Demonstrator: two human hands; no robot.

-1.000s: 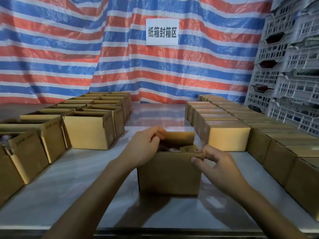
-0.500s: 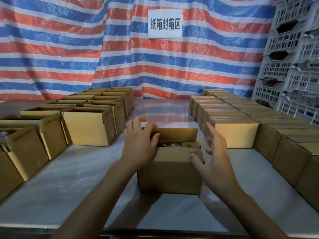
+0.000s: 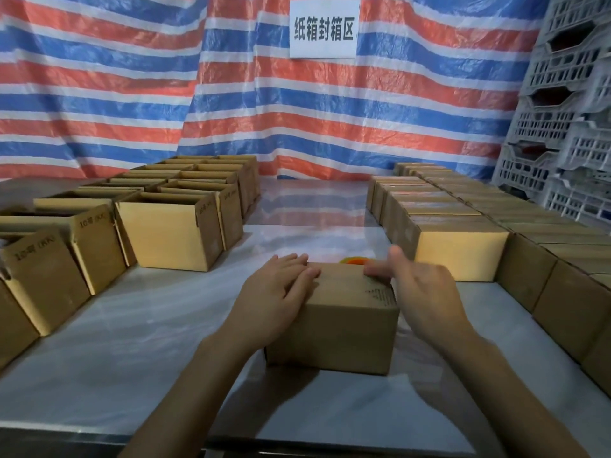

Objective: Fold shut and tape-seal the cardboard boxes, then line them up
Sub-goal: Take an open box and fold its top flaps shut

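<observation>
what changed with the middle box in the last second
On the middle box the flaps, open before, are now folded down. The left hand presses flat on top; the right hand touches its right edge. Open boxes and closed boxes stayed put.

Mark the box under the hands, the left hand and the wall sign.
box [image 3: 330,338], head view, front face.
left hand [image 3: 277,292], head view, back of the hand.
wall sign [image 3: 324,28], head view, middle of the sheet.

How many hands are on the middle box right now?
2. The left hand lies flat on the top left of the middle box; the right hand touches its top right corner with straight fingers.
</observation>
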